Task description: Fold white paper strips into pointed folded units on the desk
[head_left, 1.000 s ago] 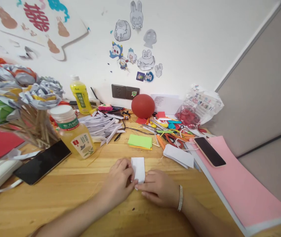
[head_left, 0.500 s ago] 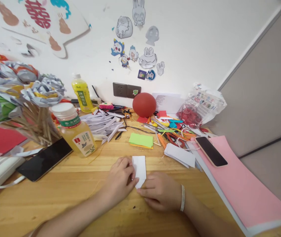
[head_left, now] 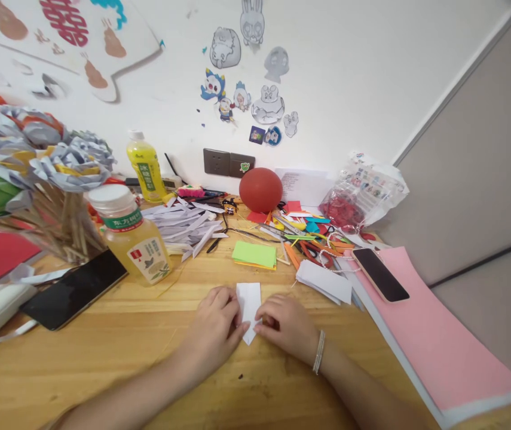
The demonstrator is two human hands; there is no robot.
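Observation:
A small white sheet of paper [head_left: 249,301] lies on the wooden table between my two hands, its near end folded to a point. My left hand [head_left: 219,316] rests along the left edge with curled fingers, the thumb pressing on the paper near the pointed end. My right hand [head_left: 284,322] grips the right edge, thumb and fingers pinched close together there. A beaded bracelet circles my right wrist. Beyond the paper sits a stack of green and yellow paper slips [head_left: 254,255]. Right of that lies a stack of white paper slips [head_left: 324,280].
To the left stand a bottle of yellowish drink [head_left: 136,251] and a black phone [head_left: 76,289], near paper flowers on sticks [head_left: 67,167]. Folded white strips [head_left: 183,224], a red balloon [head_left: 260,190] and scissors lie toward the wall. Pink paper [head_left: 438,334] carries another phone [head_left: 381,275].
My right hand has moved up from the near tip to the paper's right edge. Both near corners now form a point. My left hand stays at the left edge.

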